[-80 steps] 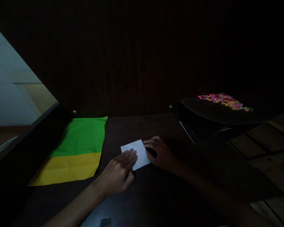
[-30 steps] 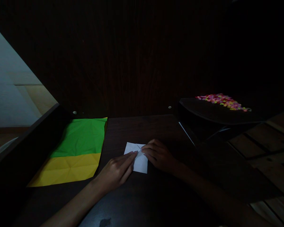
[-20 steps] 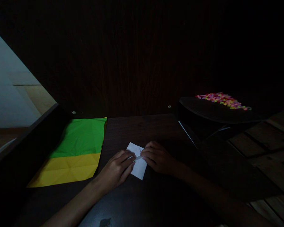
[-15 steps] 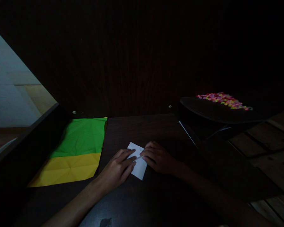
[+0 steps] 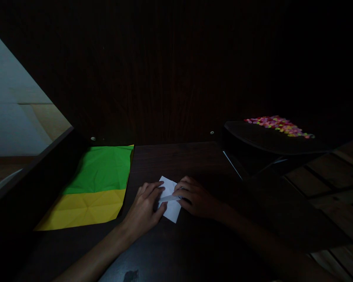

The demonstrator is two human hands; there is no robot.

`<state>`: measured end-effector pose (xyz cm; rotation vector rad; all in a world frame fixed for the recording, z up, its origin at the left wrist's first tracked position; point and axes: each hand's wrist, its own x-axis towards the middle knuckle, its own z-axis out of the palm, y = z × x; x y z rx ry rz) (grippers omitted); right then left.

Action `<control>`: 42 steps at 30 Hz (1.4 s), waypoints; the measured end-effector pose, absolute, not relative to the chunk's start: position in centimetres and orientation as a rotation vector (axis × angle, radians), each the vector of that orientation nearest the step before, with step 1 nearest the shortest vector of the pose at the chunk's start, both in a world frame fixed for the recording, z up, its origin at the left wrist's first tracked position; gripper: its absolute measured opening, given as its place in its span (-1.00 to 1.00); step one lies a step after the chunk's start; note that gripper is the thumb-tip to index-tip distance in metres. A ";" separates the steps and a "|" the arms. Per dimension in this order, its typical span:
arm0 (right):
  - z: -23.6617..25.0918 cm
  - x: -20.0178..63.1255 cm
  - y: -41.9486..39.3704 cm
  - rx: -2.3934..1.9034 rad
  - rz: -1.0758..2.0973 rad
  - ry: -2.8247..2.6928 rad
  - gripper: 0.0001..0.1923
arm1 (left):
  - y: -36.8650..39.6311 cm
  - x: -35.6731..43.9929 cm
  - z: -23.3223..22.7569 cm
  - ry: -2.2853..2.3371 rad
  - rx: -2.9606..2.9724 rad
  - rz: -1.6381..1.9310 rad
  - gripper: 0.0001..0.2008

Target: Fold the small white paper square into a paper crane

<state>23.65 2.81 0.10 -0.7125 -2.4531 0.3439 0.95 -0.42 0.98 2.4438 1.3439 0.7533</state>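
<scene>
Pinching a small white paper [image 5: 171,199] near the middle of the table [image 5: 176,243], both hands work at a fold. The left hand [image 5: 145,205] has its fingers curled, tips pressing on the paper's left part; the right hand [image 5: 194,196] is closed on a raised flap at the paper's right edge, thumb and forefinger meeting on it. The paper lies flat on the dark wood apart from that lifted strip across its middle.

Judging by its creased, angular outline, the paper already carries some folds, and the flap between the fingers looks only half laid down, so the present crease seems unfinished; how many folds remain cannot be told.

At the table's left edge lies a larger green and yellow sheet [image 5: 94,188], creased, untouched and well apart from the hands. Off the right corner a dark tray [image 5: 253,137] holds a scatter of small coloured pieces [image 5: 278,125]. The dim light hides finer detail.
</scene>
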 end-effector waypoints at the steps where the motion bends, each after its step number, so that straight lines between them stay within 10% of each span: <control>1: 0.1 23.6 2.8 -0.730 0.345 -2.459 -0.87 | -0.4 0.9 0.9 1.359 2.443 0.754 -0.66; 42: -0.4 23.6 2.3 -0.913 0.510 -2.323 -0.53 | -0.2 0.9 1.5 1.274 2.340 0.855 -0.77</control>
